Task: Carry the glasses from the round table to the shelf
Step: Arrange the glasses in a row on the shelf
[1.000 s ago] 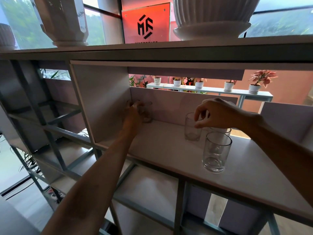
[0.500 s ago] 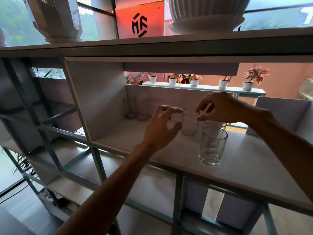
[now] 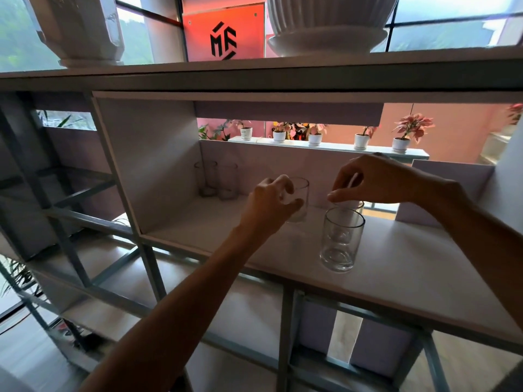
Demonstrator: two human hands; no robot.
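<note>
From the head view we see our left hand reached into the shelf, its fingers and thumb curled around a clear glass that stands upright on the shelf board; the grip looks closed on the glass's near side, though the hand covers part of it. Our right hand hangs just to the right of that, palm down, with thumb and forefinger pinched together over the rim of a second glass, most of which is hidden; we cannot tell whether the fingertips actually grip the rim or only touch it. Directly in front of that hand, nearer to us, a third glass stands upright and free of both hands, just in front of the hidden one. Beyond our left hand and to its left, in the back corner of the compartment, two more glasses stand side by side against the rear panel, well apart from either hand. Above both hands, on the top board, sit a white ribbed pot and a white vase, and past the right hand a row of small potted plants lines a far ledge.
</note>
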